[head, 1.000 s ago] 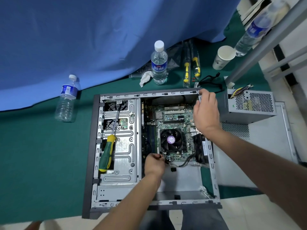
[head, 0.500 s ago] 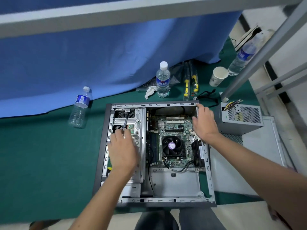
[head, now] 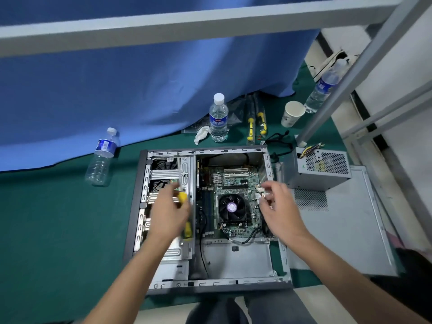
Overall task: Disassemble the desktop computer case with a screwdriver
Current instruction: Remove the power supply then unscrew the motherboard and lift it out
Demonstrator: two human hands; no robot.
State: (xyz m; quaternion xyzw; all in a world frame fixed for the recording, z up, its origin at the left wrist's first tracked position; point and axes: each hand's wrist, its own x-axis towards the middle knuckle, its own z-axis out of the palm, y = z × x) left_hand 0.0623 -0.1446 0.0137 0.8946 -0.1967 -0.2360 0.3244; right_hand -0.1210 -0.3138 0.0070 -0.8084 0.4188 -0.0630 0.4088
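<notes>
Nearest, left hand [head: 169,212] over the drive cage [head: 184,174], fingers wrapped round the yellow-and-green screwdriver [head: 187,226], shaft pointing away toward the far fan, while right hand [head: 279,210] hovers over the right edge of the motherboard [head: 236,181], fingers loosely spread and holding nothing clearly visible through the blur. Computer case [head: 138,202] lying open on the green tabletop [head: 58,230], side panel [head: 346,225] already off and flat to the right, power supply [head: 320,169] already out and standing on that panel. Seemingly about halfway: motherboard, cooler fan [head: 231,208] and drive cage not yet removed.
</notes>
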